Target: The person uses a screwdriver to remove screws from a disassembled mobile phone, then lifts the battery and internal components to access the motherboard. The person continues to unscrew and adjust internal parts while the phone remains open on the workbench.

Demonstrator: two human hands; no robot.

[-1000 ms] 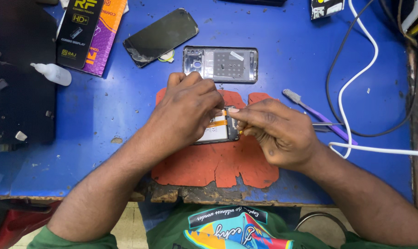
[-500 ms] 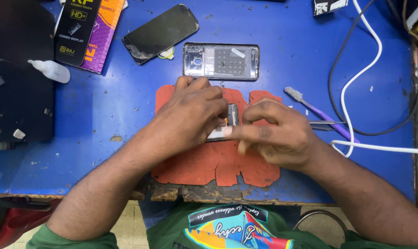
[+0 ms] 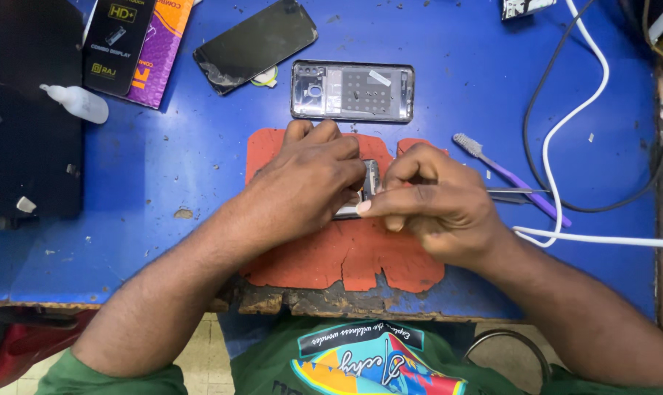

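- Left hand [image 3: 309,179] lies palm-down over a small phone [image 3: 366,192], fingers curled round its left part; it covers most of it, so only the right end and a bit of metal edge show.
- Right hand [image 3: 430,201] is closed in a pinch, thumb and forefinger pressed on the phone's right edge, other fingers tucked under. Can't tell if it has a tool in the pinch.
- Both hands touch each other over the phone, approx. mid-mat.
- Phone sits on an orange mat [image 3: 346,256], torn and ragged at the near edge, flat on the blue tabletop [image 3: 163,183].
- Just beyond the hands, off the mat: an open phone frame [image 3: 352,91], back off, grey insides showing, lying lengthwise.
- Left of that frame: a dark phone screen [image 3: 255,42], lying at an angle, w/ a small pale disc under its near corner.
- Far left corner: a black and purple box [image 3: 130,44], partly out of view.
- Near it, a small white squeeze bottle [image 3: 79,102] on its side, at the edge of a black pad [image 3: 24,146] which covers the tabletop's left part.
- Right of the right hand: a purple toothbrush [image 3: 507,175], bristles pointing away, lying diagonally; metal tweezers [image 3: 518,194] just beside, crossing under it.
- Further right: a white cable [image 3: 558,146] curves down the tabletop and runs off right; a black cable [image 3: 624,197] loops near it.
- Person's green shirt w/ a colourful print shows at the bottom edge.
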